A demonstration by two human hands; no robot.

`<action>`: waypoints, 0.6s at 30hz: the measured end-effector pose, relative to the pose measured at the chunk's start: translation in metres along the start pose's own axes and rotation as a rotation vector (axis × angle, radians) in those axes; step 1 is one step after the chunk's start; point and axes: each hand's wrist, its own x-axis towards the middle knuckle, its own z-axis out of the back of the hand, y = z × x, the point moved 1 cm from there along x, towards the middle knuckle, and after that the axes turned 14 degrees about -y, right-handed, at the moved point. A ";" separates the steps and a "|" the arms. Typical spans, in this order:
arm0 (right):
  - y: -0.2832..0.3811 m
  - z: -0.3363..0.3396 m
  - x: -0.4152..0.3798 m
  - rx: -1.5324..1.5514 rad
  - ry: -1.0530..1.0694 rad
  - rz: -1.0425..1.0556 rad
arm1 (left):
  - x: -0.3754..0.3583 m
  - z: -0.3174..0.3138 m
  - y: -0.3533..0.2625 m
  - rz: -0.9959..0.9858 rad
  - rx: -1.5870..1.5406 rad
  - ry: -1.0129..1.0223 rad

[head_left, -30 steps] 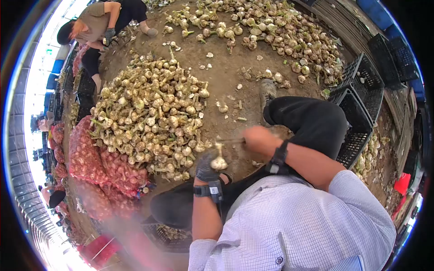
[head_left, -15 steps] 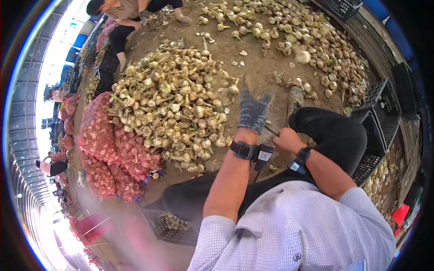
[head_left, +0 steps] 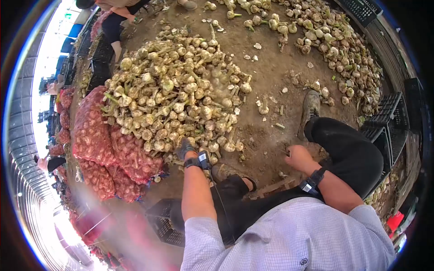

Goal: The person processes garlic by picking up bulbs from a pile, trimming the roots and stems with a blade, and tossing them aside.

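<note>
My left hand (head_left: 184, 148), in a grey knit glove, reaches into the near edge of a large heap of garlic bulbs (head_left: 176, 97) with stems on. Its fingers are bent around a garlic bulb (head_left: 191, 141) at the heap's border, partly hidden among others. Over bare soil to the right, my right hand (head_left: 298, 159) is ungloved and closed in a fist. From it pokes the short dark end of a thin tool (head_left: 287, 153); the rest is covered by the fingers. Both wrists wear black straps with small devices.
Red mesh sacks of garlic (head_left: 97, 131) lean left of the heap. A second spread of bulbs (head_left: 334, 49) lies at the far right, beside black plastic crates (head_left: 389, 113). Another crate (head_left: 165, 221) sits by my left leg. Another person (head_left: 120, 20) crouches at the upper left.
My left hand has swung left from beside the right fist, where its fingers were spread, to the heap. A blurred bulb above the far garlic is gone from sight. My right hand stays closed.
</note>
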 end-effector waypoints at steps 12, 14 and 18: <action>0.028 0.015 0.000 0.028 -0.019 0.027 | -0.056 0.014 0.003 0.132 -0.480 0.213; 0.027 0.009 0.001 0.090 -0.084 0.080 | -0.104 0.015 0.017 0.278 -0.695 0.380; 0.030 0.017 -0.011 0.441 -0.279 0.128 | -0.182 0.040 0.044 0.270 -0.732 1.010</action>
